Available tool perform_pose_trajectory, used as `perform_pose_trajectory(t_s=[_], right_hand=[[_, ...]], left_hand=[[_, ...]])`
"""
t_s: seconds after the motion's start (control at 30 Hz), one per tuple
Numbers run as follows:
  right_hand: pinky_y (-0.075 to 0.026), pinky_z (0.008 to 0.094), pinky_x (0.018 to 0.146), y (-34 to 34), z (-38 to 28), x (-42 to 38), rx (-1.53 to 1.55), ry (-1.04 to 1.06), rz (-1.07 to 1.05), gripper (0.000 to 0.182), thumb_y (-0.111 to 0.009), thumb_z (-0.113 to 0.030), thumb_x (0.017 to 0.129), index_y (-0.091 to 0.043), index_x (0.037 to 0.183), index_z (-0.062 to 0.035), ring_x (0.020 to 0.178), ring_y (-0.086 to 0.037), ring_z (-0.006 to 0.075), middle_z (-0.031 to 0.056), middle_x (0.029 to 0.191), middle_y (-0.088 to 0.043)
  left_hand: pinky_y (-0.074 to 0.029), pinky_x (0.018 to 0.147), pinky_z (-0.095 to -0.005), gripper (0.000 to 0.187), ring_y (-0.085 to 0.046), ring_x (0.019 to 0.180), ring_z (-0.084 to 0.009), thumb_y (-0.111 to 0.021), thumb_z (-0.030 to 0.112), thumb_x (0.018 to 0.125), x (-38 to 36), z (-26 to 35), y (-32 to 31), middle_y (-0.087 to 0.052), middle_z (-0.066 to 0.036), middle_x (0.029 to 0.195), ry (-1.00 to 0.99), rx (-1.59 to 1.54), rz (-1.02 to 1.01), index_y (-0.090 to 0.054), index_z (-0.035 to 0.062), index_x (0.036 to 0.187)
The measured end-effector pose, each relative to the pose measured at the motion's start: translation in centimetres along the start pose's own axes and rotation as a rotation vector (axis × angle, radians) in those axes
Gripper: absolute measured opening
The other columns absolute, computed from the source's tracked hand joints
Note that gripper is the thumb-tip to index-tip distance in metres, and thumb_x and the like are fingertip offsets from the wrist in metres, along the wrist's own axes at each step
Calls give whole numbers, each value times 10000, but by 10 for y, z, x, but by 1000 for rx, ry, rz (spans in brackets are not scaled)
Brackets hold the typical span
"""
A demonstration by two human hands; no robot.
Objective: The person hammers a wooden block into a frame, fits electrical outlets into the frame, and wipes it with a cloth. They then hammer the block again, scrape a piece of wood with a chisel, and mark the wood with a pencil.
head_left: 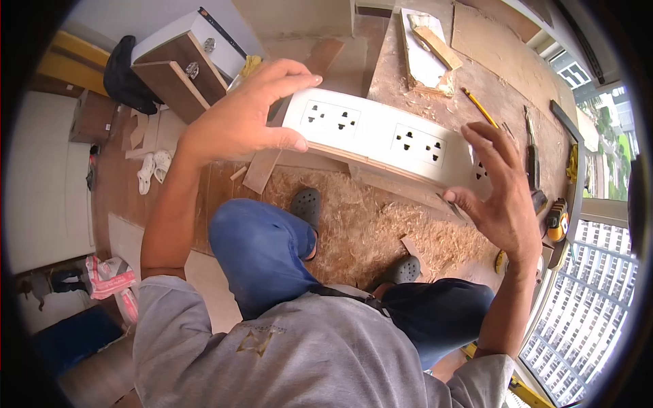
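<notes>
A long white panel (377, 136) with three electrical socket outlets set in it is held up in front of me, its wooden edge facing down. My left hand (248, 112) grips its left end, thumb under and fingers over the top. My right hand (500, 187) holds the right end, fingers spread across the face and covering part of the third outlet. Below the panel are my bent legs in blue trousers (262, 248) and dark clogs (306, 204).
Wood shavings (367, 224) cover the floor. A workbench (503, 75) behind holds a yellow pencil (479, 107), a white board piece (422, 51) and tools. A yellow tape measure (558, 221) lies right. A small drawer cabinet (183, 64) stands left, near white sandals (153, 170).
</notes>
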State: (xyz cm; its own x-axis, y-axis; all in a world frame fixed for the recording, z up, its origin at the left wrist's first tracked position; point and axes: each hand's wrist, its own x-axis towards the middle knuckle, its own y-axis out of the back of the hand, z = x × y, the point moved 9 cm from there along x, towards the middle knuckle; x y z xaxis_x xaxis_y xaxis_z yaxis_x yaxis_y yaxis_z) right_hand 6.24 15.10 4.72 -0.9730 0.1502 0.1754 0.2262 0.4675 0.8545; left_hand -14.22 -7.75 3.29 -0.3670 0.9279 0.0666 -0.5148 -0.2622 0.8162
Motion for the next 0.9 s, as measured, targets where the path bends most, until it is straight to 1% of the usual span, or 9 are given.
perform_pose_trajectory(t_s=[0.07,0.13,0.2,0.33,0.5,0.57,0.7,0.77,0.9], right_hand=[[-424,500,1159,-11,-4,5,-138,66,-45,722,-895,-241,769,-624,1396,-7,1309,-560,402,163,1401,-599],[-408,513,1162,-12,-4,7,-111,37,-35,708,-896,-207,754,-630,1377,0,1304,-564,396,162,1387,-604],[-416,511,1160,-12,-3,8,-110,4,-52,705,-903,-204,742,-633,1359,4,1312,-567,384,165,1381,-606],[-472,476,1114,-16,1,8,-13,-62,-56,726,-910,-177,730,-615,1368,6,1289,-584,397,180,1380,-606],[-494,468,1086,-16,0,9,-12,-60,-63,733,-914,-179,733,-607,1373,5,1268,-598,407,189,1376,-605],[-497,470,1077,-16,1,11,10,-73,-74,711,-911,-190,749,-610,1363,7,1260,-602,411,193,1371,-606],[-501,471,1068,-15,0,11,-11,-57,-53,690,-906,-206,764,-613,1351,11,1254,-603,414,201,1363,-607],[-499,474,1069,-16,-1,10,-20,-24,-41,681,-901,-227,776,-614,1345,14,1255,-602,418,209,1358,-607],[-472,479,1103,-13,-5,7,-54,19,-22,667,-884,-227,791,-614,1344,32,1272,-592,421,217,1362,-608]], left_hand=[[-346,1210,-397,795,-507,1372,-293,-907,223,742,1,-8,-2,-560,-112,1411,12,-32,-15,-620,17,1454],[-358,1196,-393,796,-517,1353,-290,-913,234,741,0,-8,-5,-565,-111,1365,14,-11,-10,-621,0,1444],[-368,1185,-389,778,-524,1336,-287,-909,229,739,-1,-8,-6,-564,-113,1358,25,-15,-2,-631,-11,1425],[-385,1163,-389,760,-532,1307,-286,-905,223,728,5,-9,-5,-567,-110,1331,-21,-43,1,-642,-18,1398],[-395,1145,-388,734,-532,1283,-284,-896,205,730,5,-8,-6,-561,-111,1310,-105,-18,-10,-648,-11,1386],[-394,1141,-385,724,-527,1280,-283,-875,189,739,5,-6,-7,-550,-116,1307,-134,-36,-11,-630,-33,1383],[-393,1140,-380,725,-522,1288,-283,-853,183,745,5,-2,-6,-539,-122,1310,-148,-12,-3,-606,-61,1381],[-393,1141,-383,721,-519,1291,-286,-832,176,748,5,-7,-9,-535,-129,1324,-116,-30,-6,-592,-78,1379],[-396,1145,-395,729,-513,1300,-301,-853,200,757,7,1,-8,-538,-135,1345,-107,-24,-5,-598,-70,1385]])
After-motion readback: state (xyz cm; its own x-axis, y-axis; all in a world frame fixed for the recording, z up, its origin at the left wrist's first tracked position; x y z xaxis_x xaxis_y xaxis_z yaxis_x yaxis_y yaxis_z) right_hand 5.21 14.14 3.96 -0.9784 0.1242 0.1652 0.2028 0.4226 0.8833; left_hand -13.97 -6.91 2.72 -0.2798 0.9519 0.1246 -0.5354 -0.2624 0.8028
